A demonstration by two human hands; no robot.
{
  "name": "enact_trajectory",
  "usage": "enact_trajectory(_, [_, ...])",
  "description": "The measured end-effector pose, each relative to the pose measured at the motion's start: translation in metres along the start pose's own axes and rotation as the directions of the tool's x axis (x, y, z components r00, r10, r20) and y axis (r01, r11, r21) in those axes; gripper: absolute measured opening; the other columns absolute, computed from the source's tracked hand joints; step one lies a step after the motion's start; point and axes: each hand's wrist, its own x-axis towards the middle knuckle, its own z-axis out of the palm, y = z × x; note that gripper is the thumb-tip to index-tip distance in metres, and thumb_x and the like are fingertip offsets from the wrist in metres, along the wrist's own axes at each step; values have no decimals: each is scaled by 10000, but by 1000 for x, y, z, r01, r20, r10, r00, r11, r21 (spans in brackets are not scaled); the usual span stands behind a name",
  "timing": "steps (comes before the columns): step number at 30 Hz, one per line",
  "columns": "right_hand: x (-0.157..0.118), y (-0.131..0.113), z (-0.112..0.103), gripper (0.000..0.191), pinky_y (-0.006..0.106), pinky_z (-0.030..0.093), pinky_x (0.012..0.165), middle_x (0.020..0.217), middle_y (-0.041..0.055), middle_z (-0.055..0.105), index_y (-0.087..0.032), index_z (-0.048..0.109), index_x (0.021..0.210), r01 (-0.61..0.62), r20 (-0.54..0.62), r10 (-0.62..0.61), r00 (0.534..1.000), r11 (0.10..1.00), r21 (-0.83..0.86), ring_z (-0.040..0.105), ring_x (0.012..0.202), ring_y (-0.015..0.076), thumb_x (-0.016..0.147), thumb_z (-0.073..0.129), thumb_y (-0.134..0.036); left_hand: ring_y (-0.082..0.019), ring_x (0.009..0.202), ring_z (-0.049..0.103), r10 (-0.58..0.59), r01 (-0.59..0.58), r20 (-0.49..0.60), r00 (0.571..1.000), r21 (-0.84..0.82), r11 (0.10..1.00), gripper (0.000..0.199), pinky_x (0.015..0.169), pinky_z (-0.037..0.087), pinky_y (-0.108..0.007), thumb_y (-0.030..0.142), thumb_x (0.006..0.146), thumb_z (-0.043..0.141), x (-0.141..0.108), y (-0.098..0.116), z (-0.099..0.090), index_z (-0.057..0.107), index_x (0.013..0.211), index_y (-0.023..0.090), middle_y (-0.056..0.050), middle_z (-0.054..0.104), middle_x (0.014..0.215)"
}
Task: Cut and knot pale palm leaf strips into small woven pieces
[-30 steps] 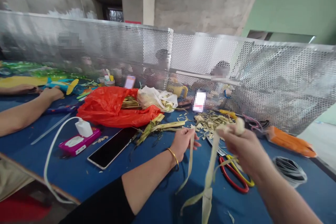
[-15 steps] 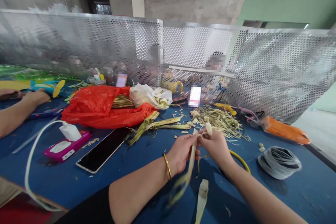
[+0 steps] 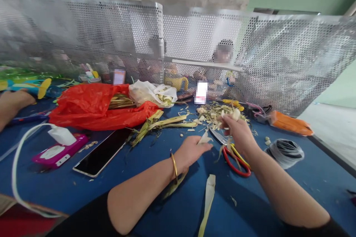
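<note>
My left hand (image 3: 191, 152), with a gold bangle at the wrist, is closed round a pale husk strip (image 3: 205, 138) whose greenish tail hangs below the wrist. My right hand (image 3: 236, 127) pinches a small pale piece (image 3: 236, 114) over the near side of a pile of shredded husk (image 3: 213, 113). Scissors with red and yellow handles (image 3: 236, 166) lie just under the right hand, blades toward the pile. Another husk strip (image 3: 208, 200) lies flat on the blue table between my forearms.
To the left are a red bag (image 3: 83, 105), a phone (image 3: 101, 153) and a magenta power strip (image 3: 59, 152) with a white cable. An orange packet (image 3: 290, 123) and a wire coil (image 3: 286, 152) lie right. Another person's hand (image 3: 18, 102) is at far left.
My hands have moved apart, the right one up toward the husk pile with the pale piece. The scissors now show between them. The camera view has shifted.
</note>
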Motion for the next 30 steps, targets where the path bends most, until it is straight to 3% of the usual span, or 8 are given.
enact_trajectory(4, [17, -5, -28, 337, 263, 304, 518, 580, -3, 499, -160, 653, 726, 131, -272, -214, 938, 948, -291, 421, 540, 136, 777, 521, -466, -122, 509, 442, 61, -136, 161, 985, 508, 850, 323, 492, 256, -234, 510, 613, 699, -5, -2, -1, 625, 601, 196, 29, 502, 507])
enact_trajectory(8, [23, -8, -51, 349, 303, 335, 645, 795, 61, 602, -182, 675, 758, 169, -277, -555, 784, 621, -765, 524, 740, 201, 870, 423, -396, -147, 567, 511, 46, -240, 291, 956, 679, 694, 296, 507, 262, -241, 455, 523, 774, -11, -1, 2, 701, 702, 231, 14, 594, 607])
enact_trajectory(14, [20, -5, -52, 389, 287, 323, 570, 901, 104, 608, -185, 696, 960, 84, -87, -479, 874, 325, -942, 558, 742, 232, 831, 506, -498, -125, 517, 475, 17, -203, 292, 956, 623, 756, 108, 508, 267, -239, 294, 569, 728, -8, -8, 6, 693, 628, 209, 36, 546, 527])
enact_trajectory(18, [8, -15, -39, 368, 289, 368, 596, 846, 86, 633, -158, 684, 929, 228, -86, -530, 844, 499, -836, 563, 715, 209, 820, 523, -471, -103, 514, 423, 109, -131, 87, 990, 313, 941, 161, 510, 275, -225, 318, 594, 693, 1, -3, -5, 648, 644, 172, 50, 505, 531])
enact_trajectory(20, [-2, -19, -28, 345, 274, 388, 588, 693, 39, 615, -157, 674, 794, 336, 67, -389, 919, 681, -651, 541, 634, 172, 804, 539, -474, -89, 516, 386, 144, -135, -58, 988, 140, 981, 197, 514, 271, -221, 338, 599, 695, 4, 3, -11, 612, 627, 162, 58, 473, 534])
enact_trajectory(22, [-12, -20, -15, 321, 262, 401, 591, 651, 12, 606, -161, 658, 742, 361, 349, -205, 915, 802, -476, 528, 615, 152, 765, 591, -474, -85, 525, 366, 153, -153, -127, 980, 7, 988, 236, 519, 267, -222, 351, 587, 715, 5, 8, -14, 585, 600, 155, 59, 454, 531])
enact_trajectory(25, [-25, -15, 3, 243, 243, 377, 572, 622, -17, 578, -168, 624, 704, 341, 502, -125, 856, 865, -367, 487, 595, 127, 733, 637, -409, -85, 549, 373, 147, -163, -94, 985, -192, 968, 283, 530, 279, -225, 353, 560, 751, 3, 12, -13, 556, 579, 150, 44, 472, 554])
enact_trajectory(30, [-29, -11, 11, 262, 222, 296, 489, 517, -56, 435, -181, 510, 595, 270, 453, -135, 881, 930, -250, 369, 510, 95, 727, 624, -377, -41, 435, 193, 5, 4, 24, 1000, -353, 936, 366, 441, 127, -225, 397, 543, 803, -4, 16, -11, 539, 651, 167, 100, 315, 469])
